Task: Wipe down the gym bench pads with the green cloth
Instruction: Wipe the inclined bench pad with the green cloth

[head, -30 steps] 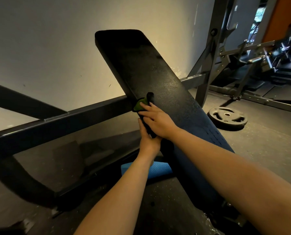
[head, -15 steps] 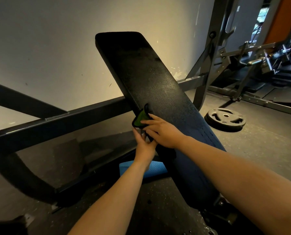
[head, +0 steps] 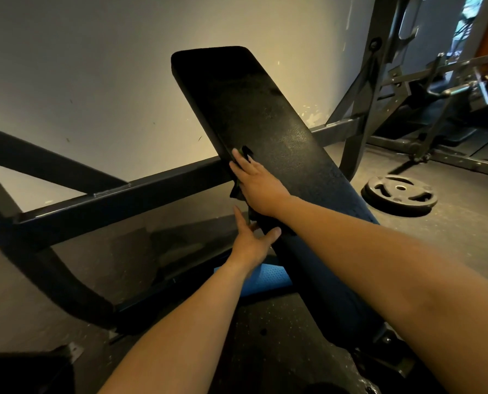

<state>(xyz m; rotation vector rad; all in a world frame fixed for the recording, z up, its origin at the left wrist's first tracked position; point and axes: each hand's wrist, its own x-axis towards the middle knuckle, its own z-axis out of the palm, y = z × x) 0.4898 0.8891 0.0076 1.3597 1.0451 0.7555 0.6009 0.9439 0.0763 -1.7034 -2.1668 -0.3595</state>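
Right hand (head: 258, 186) lies flat with straight fingers on the left edge of the tilted black padded surface (head: 265, 118), at the middle of the frame, and presses the green cloth (head: 244, 152) under it. Most of the cloth is hidden by that hand: only a sliver of green and a dark fold show by the fingertips, and a dark tail hangs off the edge below the palm.

Lower down, the left hand (head: 249, 243) is spread wide, thumb out, against the same edge. Whether it touches the cloth's tail is hard to make out in the shadow. Both forearms run off the bottom of the frame, and the right one covers the lower end of the padding.

A dark steel crossbar (head: 140, 191) passes behind the bench from lower left to centre right, close by the hands. A blue pad (head: 268, 280) peeks out beneath, partly covered by the bench. At right a weight plate (head: 399, 194) lies flat on the floor (head: 450, 237), well apart from the bench, with a rack upright (head: 370, 89) behind it. The upper half of the padding is bare, its top end standing against the pale wall (head: 95, 66).
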